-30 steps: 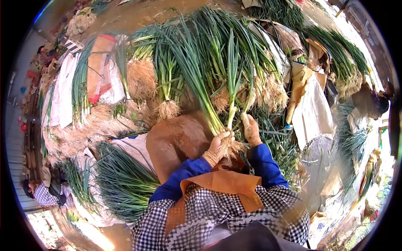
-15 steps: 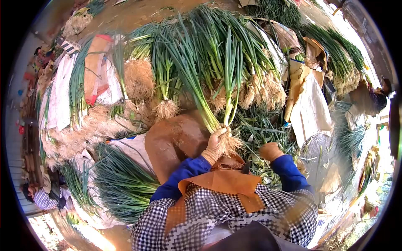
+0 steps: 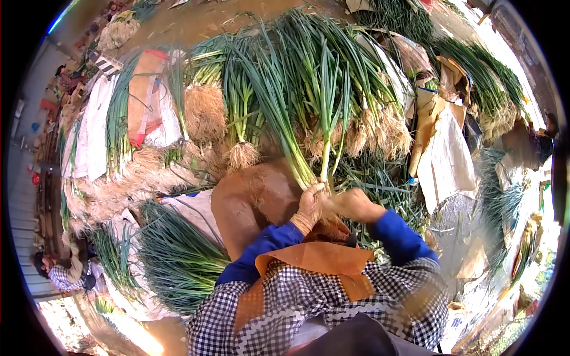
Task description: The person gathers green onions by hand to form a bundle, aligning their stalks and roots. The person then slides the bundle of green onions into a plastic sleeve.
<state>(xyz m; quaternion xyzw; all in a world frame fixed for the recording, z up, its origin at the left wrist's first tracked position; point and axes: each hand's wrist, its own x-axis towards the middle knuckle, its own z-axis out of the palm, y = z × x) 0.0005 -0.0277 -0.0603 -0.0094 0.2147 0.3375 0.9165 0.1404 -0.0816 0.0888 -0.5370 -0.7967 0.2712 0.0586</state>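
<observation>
My left hand (image 3: 310,209) is closed round the base of a few green onions (image 3: 297,157), just above their roots. Their long leaves point away from me and fan out over the pile. My right hand (image 3: 355,206) is closed beside it, touching or nearly touching the onions at their root end. Its fingertips are turned inward and slightly blurred, so what they pinch is hidden. Most of the roots are covered by the hands. Both hands are above my lap, over a brown apron (image 3: 252,193).
Bundled green onions (image 3: 242,113) with hairy roots lie in front. Loose leaves (image 3: 380,178) litter the ground at right, near a pale sack (image 3: 442,157). A leafy heap (image 3: 175,255) lies at left. Another person (image 3: 65,273) is at the far left.
My right hand has moved left and inward, from apart at the right to the onions' root end. My left hand keeps its grip in nearly the same place.
</observation>
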